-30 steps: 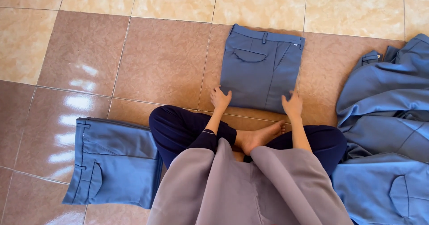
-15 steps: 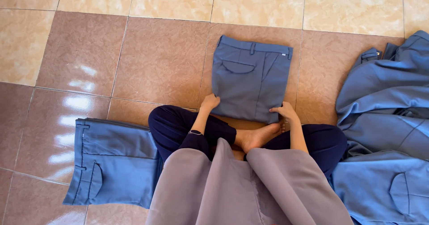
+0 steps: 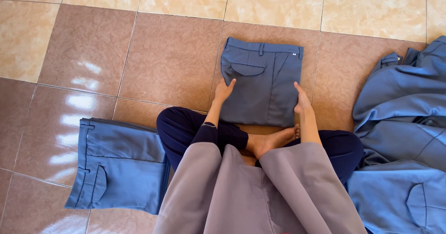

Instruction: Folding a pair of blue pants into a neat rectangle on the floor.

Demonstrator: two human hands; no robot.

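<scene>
The left hand point(image 3: 224, 90) and right hand point(image 3: 302, 101) press flat, fingers open, against the two side edges of the folded trousers point(image 3: 261, 81), which lie on the floor point(image 3: 172, 57) before the crossed legs. This pair looks nearly finished. Another folded pair point(image 3: 121, 166) lies left; an unfolded pile point(image 3: 404, 136) waits right.

Blue-grey trousers point(image 3: 262, 83), folded into a flat rectangle, waistband far, back pocket up, on brown floor tile
</scene>
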